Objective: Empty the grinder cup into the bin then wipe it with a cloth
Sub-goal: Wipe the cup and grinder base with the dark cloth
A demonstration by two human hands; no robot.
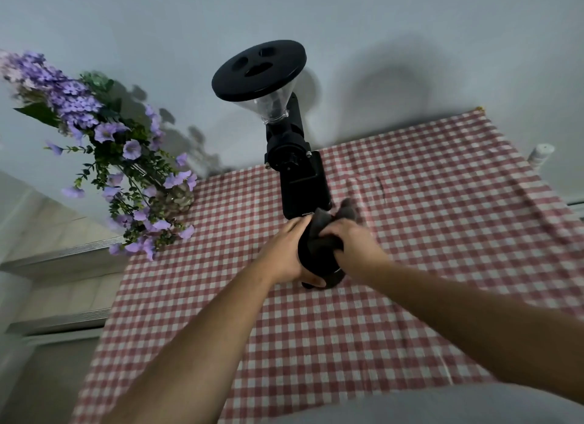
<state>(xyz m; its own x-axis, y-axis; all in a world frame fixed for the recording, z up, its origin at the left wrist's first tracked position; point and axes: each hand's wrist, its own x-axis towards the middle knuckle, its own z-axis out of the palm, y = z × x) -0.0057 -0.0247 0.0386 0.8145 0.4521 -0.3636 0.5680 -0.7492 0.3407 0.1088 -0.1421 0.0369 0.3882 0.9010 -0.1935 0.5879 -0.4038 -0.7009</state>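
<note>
My left hand [286, 251] grips the black grinder cup [316, 260] from its left side, holding it just above the checked tablecloth. My right hand [350, 238] presses a dark grey cloth [322, 232] into the cup's mouth; part of the cloth [347, 208] sticks out beyond my fingers. The black coffee grinder [297, 170] with its clear hopper and round black lid [259, 69] stands right behind the cup. No bin is in view.
A red-and-white checked tablecloth [410, 218] covers the table. A vase of purple flowers [126, 158] stands at the table's far left corner. A white bottle [542, 153] shows past the right edge. A pale wall is behind.
</note>
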